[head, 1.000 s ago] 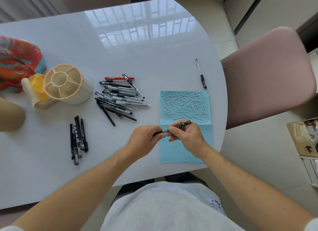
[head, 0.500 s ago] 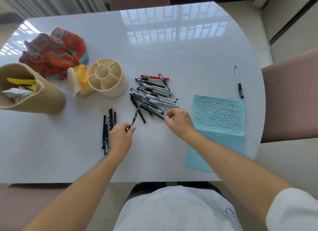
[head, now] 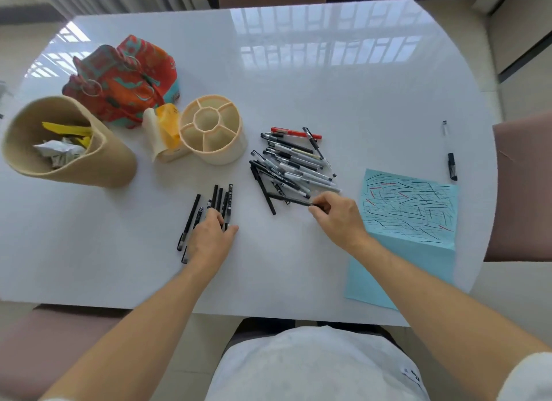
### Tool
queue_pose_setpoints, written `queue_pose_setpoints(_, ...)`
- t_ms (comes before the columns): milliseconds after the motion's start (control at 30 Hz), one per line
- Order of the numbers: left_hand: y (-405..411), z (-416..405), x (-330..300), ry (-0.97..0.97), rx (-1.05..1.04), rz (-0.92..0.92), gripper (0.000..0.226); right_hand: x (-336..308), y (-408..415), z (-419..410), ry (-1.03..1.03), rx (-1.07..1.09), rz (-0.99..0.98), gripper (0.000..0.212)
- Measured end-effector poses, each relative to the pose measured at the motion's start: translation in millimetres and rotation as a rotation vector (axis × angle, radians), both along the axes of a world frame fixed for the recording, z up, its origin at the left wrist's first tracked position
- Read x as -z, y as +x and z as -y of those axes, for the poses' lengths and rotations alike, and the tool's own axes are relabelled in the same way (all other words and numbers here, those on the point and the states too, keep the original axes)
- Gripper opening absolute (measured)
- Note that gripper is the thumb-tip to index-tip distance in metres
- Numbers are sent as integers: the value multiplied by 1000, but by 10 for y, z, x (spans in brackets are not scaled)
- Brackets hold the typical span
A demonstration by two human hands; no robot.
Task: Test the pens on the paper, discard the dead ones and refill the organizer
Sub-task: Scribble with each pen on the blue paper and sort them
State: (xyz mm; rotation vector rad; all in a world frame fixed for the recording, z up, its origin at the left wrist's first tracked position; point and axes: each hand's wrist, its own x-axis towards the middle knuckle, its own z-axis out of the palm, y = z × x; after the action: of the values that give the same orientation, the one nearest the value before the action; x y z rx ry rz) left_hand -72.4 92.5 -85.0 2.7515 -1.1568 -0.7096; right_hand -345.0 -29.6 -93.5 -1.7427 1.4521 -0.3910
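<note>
The left hand (head: 210, 239) lies flat on a small row of pens (head: 222, 199) on the tabletop (head: 298, 81), likely the tested ones; its grip holds nothing. The right hand (head: 337, 214) reaches left and pinches 1 black pen (head: 294, 200) from the big pile (head: 294, 159). The paper (head: 409, 209) waits beside it. Farther back, the organizer (head: 213, 132) stands empty.

The pen pile (head: 292, 162) lies between the organizer (head: 213, 133) on its left and the paper (head: 409, 221) on its right.
</note>
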Motion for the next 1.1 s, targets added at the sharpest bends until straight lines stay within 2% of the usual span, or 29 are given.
queue_pose_setpoints(100, -43, 11, -43, -12, 7, 10, 32, -138, -248, -84, 166, 206, 251, 12)
queue_pose_setpoints(200, -303, 100, -163, -119, 83, -55, 29, -319, -565, -168, 301, 338, 504, 15)
queue_pose_setpoints(267, -624, 185, -271, -227, 239, -180, 28, -428, -774, -229, 345, 362, 603, 16)
queue_pose_setpoints(333, -1002, 288, -378, -274, 429, -380, 37, -512, -940, -294, 370, 371, 662, 15)
queue_pose_setpoints(400, -1345, 389, -452, -222, 588, -523, 34, -569, -1073, -345, 391, 391, 700, 17)
queue_pose_setpoints(467, -1601, 461, -481, -141, 659, -587, 16, -595, -1196, -387, 403, 450, 754, 20)
queue_pose_setpoints(533, -1790, 502, -476, -92, 695, -611, 12, -609, -1303, -447, 420, 500, 806, 12)
queue_pose_setpoints(600, -1965, 521, -479, -63, 786, -616, 13, -598, -1358, -551, 438, 452, 782, 6)
queue_pose_setpoints(667, -2121, 531, -486, -40, 928, -587, 15, -573, -1400, -661, 428, 344, 673, 11)
queue_pose_setpoints(733, -2230, 544, -484, -28, 1018, -512, 18, -563, -1479, -713, 401, 334, 611, 14)
queue_pose_setpoints(867, -2500, 638, -480, -39, 1067, -395, 25, -556, -1606, -747, 339, 506, 628, 17)
queue_pose_setpoints(1033, -2428, 696, -356, -72, 987, -214, 29, -506, -2082, -561, 200, 1053, 617, 20)
queue_pose_setpoints(1100, -2309, 632, -288, -142, 991, -198, 28, -465, -2295, -471, 149, 1007, 513, 18)
